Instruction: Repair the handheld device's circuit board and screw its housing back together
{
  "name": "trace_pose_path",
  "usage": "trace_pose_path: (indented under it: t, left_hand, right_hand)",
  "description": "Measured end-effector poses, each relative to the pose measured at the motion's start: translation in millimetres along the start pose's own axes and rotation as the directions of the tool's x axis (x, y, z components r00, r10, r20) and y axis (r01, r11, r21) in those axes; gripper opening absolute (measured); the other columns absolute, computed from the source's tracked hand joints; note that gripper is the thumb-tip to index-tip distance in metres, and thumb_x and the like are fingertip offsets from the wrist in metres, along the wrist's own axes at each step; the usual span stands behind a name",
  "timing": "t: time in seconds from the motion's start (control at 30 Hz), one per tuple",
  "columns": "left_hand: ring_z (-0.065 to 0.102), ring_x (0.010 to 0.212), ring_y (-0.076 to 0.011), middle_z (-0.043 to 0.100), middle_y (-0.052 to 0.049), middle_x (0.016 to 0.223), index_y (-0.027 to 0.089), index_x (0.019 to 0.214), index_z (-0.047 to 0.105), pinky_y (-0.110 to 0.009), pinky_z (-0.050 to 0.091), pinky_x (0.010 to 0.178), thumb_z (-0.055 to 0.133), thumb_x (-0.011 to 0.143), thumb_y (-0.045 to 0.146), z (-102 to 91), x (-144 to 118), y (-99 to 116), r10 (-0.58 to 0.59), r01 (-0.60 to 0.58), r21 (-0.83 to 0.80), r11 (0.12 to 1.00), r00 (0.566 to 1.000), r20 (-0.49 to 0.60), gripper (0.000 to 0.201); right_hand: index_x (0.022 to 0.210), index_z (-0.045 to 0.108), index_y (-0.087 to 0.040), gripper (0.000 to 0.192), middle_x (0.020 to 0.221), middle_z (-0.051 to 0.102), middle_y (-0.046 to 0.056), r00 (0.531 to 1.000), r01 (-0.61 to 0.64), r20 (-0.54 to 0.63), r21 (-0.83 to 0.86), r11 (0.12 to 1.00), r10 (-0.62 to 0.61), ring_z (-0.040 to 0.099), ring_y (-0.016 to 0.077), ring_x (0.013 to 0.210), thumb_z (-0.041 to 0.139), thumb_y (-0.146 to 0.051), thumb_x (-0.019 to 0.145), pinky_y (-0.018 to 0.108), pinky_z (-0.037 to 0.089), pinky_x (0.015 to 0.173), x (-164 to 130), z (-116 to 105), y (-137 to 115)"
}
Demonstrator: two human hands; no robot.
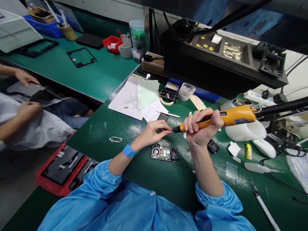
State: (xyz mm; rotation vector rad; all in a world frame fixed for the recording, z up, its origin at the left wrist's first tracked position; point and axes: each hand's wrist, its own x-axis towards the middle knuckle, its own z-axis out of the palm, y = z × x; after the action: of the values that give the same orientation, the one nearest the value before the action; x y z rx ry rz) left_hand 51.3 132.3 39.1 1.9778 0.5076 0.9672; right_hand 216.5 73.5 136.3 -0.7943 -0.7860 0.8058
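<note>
My right hand is wrapped round an orange electric screwdriver, whose dark tip points left. At that tip, the thumb and finger of my left hand are pinched together; whatever they grip is too small to make out. Below both hands, an opened electronic device lies on the green table, its circuit board and a round white-ringed part exposed. A small black part rests right of my right forearm. Behind my left hand lies a dark flat piece.
Papers, another opened device and a white cup of small metal parts stand behind. Rightward are a white mouse, a yellow lighter-like item and tweezers. A co-worker's hands are at far left.
</note>
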Motion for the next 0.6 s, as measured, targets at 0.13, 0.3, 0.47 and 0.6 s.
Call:
trace_pose_path:
  t: [0.13,0.3,0.47,0.6]
  left_hand:
    - [0.074,0.077,-0.0184,0.079,-0.007,0.086,0.016,0.093,0.083,-0.029,0.058,0.068,0.07,0.109,0.032,-1.8,-0.2,-2.3,-0.027,0.024,0.05,0.998,0.998,0.053,0.026]
    - [0.076,0.085,-0.0186,0.08,-0.005,0.095,0.019,0.104,0.08,-0.029,0.059,0.076,0.067,0.11,0.029,-2.2,-1.7,-6.9,-0.083,0.057,0.161,0.985,0.984,0.16,0.018]
    - [0.075,0.1,-0.0248,0.078,-0.011,0.115,0.017,0.121,0.074,-0.037,0.057,0.087,0.065,0.112,0.026,-0.7,-6.8,-22.6,-0.132,0.039,0.379,0.924,0.966,0.221,0.016]
    - [0.073,0.104,-0.0274,0.076,-0.01,0.11,0.017,0.112,0.074,-0.04,0.053,0.093,0.067,0.111,0.026,2.4,-8.5,-29.0,-0.143,-0.023,0.483,0.875,0.942,0.302,0.011]
  right_hand:
    - [0.06,0.053,-0.026,0.055,0.041,0.032,-0.011,0.999,0.002,0.032,0.002,1.0,-0.002,0.023,0.0068,0.032,0.079,-0.066,0.089,0.023,0.034,0.036,-1.3,1.4,7.7]
    - [0.06,0.055,-0.026,0.051,0.039,0.031,-0.012,0.998,0.028,0.053,0.013,1.0,-0.028,0.023,0.0074,0.03,0.079,-0.061,0.088,0.024,0.032,0.033,-1.2,-6.9,18.3]
    - [0.057,0.057,-0.024,0.047,0.04,0.036,-0.012,0.999,0.026,-0.035,-0.094,0.995,-0.029,0.027,0.0052,0.029,0.089,-0.049,0.081,0.021,0.03,0.032,-2.0,-26.0,32.1]
    - [0.056,0.055,-0.024,0.049,0.041,0.037,-0.012,0.993,0.047,-0.1,-0.152,0.987,-0.062,0.028,0.0045,0.03,0.092,-0.049,0.076,0.02,0.028,0.031,1.5,-39.5,42.3]
